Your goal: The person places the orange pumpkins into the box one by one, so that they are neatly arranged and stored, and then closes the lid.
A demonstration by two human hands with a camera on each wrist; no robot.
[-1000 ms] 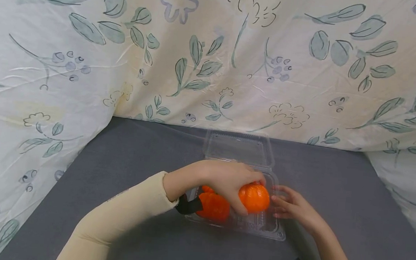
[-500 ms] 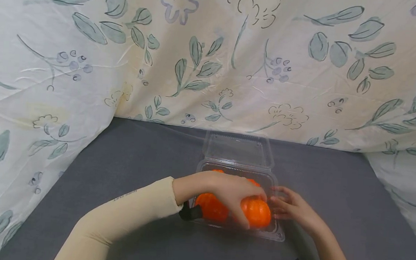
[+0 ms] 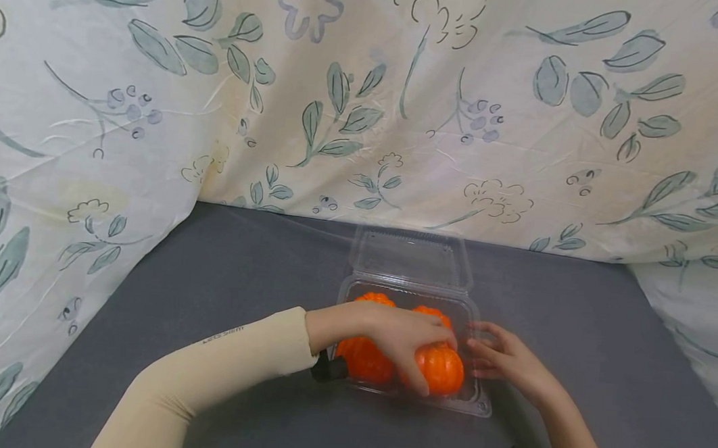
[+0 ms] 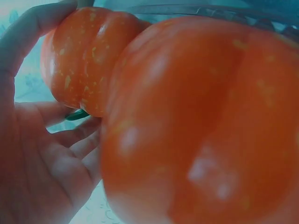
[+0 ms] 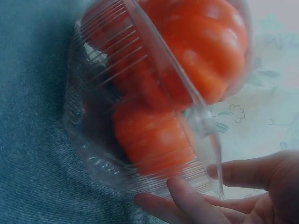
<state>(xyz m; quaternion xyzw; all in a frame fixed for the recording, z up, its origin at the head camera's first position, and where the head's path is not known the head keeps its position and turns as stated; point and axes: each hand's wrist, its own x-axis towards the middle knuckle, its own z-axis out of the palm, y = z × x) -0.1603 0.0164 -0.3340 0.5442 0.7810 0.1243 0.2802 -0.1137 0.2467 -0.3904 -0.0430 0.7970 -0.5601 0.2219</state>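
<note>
My left hand (image 3: 398,338) reaches over a clear plastic clamshell container (image 3: 480,401) and grips a small orange pumpkin (image 3: 443,370) at its front right. In the left wrist view, the thumb and fingers curve round that speckled pumpkin (image 4: 91,56), whose green stem (image 4: 77,115) shows below. Another pumpkin (image 4: 201,121) looms close beside it. At the container's right side, my right hand (image 3: 507,357) holds the rim area, with the thumb at the lip and fingers (image 5: 187,196) against the ribbed wall. Behind the left hand, its pumpkin is partly hidden.
The container's lid (image 3: 412,259) lies folded back behind it. Other pumpkins sit inside at back left (image 3: 376,297), back right (image 3: 433,314) and front left (image 3: 364,359). A grey cloth (image 3: 259,266) covers the table, with a floral curtain (image 3: 354,82) behind.
My left hand has lowered the pumpkin and brought it toward the container's front right. More of the back pumpkins shows now. The right hand has stayed at the container's side.
</note>
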